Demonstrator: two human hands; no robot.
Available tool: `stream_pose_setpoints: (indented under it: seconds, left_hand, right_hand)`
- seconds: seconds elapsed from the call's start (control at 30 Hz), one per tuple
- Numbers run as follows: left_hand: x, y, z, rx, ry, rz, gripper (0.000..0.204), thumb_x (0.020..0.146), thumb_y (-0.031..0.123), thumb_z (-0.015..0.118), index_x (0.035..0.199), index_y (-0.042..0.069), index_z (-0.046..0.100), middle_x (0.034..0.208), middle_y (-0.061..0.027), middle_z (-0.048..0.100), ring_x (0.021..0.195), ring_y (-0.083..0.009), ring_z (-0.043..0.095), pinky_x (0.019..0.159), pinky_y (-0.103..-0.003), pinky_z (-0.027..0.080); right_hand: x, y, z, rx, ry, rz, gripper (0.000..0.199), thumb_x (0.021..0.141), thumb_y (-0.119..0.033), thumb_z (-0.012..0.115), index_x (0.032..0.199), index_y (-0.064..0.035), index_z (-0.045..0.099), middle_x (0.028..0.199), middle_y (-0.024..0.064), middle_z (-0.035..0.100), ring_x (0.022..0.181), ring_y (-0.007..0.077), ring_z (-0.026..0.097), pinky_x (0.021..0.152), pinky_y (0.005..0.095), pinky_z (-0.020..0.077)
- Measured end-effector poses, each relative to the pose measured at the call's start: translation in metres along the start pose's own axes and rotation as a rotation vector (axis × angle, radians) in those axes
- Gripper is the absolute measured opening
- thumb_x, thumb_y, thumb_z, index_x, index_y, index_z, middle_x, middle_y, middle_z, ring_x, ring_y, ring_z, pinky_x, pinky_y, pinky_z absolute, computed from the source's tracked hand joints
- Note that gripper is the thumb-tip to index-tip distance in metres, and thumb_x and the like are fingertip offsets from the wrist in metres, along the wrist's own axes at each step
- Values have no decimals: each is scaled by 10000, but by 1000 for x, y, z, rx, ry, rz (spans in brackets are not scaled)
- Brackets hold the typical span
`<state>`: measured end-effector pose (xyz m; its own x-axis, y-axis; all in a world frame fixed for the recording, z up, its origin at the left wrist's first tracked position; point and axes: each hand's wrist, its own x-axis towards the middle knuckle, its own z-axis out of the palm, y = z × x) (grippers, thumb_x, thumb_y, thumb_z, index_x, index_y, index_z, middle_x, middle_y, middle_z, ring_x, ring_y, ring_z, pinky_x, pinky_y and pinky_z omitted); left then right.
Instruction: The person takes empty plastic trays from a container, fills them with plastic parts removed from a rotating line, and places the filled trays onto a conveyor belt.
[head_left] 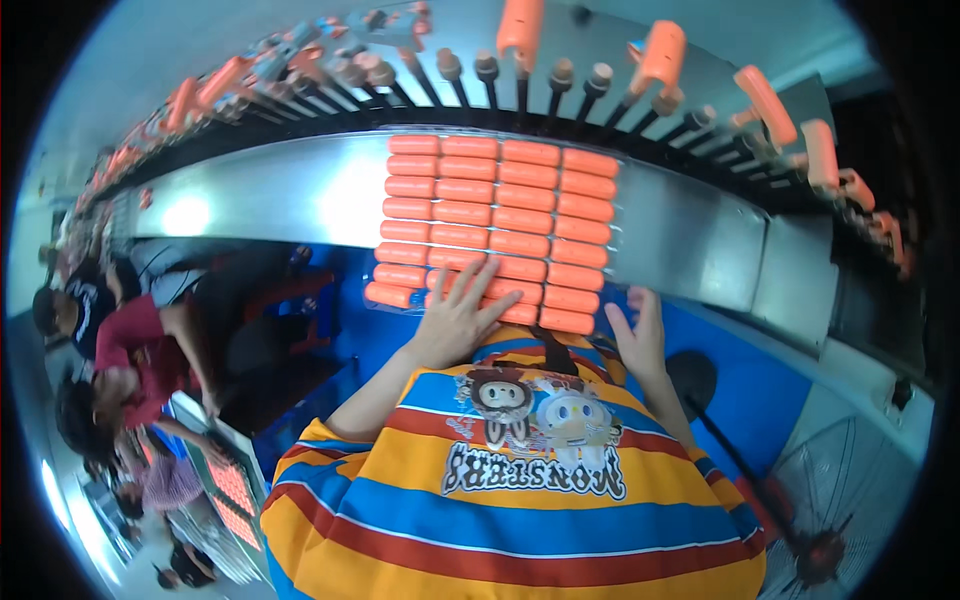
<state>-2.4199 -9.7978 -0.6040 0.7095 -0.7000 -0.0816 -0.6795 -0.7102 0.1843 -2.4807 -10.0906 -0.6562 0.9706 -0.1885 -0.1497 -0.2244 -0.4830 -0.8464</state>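
Observation:
Rows of orange rounded cylindrical pieces [497, 192] lie side by side in four columns, with see-through plastic edging [617, 215] along their side. My left hand [458, 312] rests over the near rows with its fingers spread, touching the pieces and covering part of them. Beside the near right corner of the block, my right hand [640, 328] is apart from the pieces. Its thumb and fingers are parted, and I see nothing between them.
A shiny metal ledge [690, 240] runs beneath the pieces. Beyond it stands a row of dark upright rods [487, 85], some carrying orange parts [661, 55]. A fan [822, 550] stands at lower right. Several people, one in a red shirt [135, 345], are at the left.

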Motion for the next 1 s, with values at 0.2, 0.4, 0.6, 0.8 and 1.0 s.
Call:
stream_pose_setpoints:
  seconds: [0.2,0.4,0.6,0.8,1.0]
  left_hand:
    - [-27,-7,30,-112,499,-645,760,807,273,688,1410,-13,324,1443,-263,289,1317,-417,309,1095,-490,237]
    - [-40,-51,40,-306,916,-1254,792,811,420,694,1369,-35,364,1309,-255,442,1224,-403,408,1035,-449,323]
    - [-67,-74,78,-1268,488,-1149,603,850,542,599,1041,-27,650,901,-188,686,856,-252,659,740,-371,514]
    - [-171,18,94,-996,743,-1087,523,898,486,560,1101,10,635,1012,-219,671,972,-334,650,829,-391,500]
    - [-362,117,76,-940,1005,-1331,430,897,383,604,1096,2,609,1007,-204,667,948,-325,652,801,-386,500]
  right_hand:
    - [-3,38,29,768,-259,418,515,1004,-321,470,1373,20,356,1338,148,455,1213,218,465,1010,345,388]
    - [-5,27,22,691,-444,405,676,1001,-428,425,1474,2,207,1467,173,324,1306,265,402,1058,388,360]
    - [-14,58,26,696,-318,408,692,983,-466,445,1457,1,254,1449,162,363,1291,267,427,1046,383,369]
    - [-90,41,29,397,-319,195,580,992,-439,433,1324,36,422,1285,185,505,1127,268,523,956,361,405]
    - [-165,-20,79,64,-541,-37,530,993,-390,419,1273,57,472,1198,215,554,1074,307,526,927,385,401]
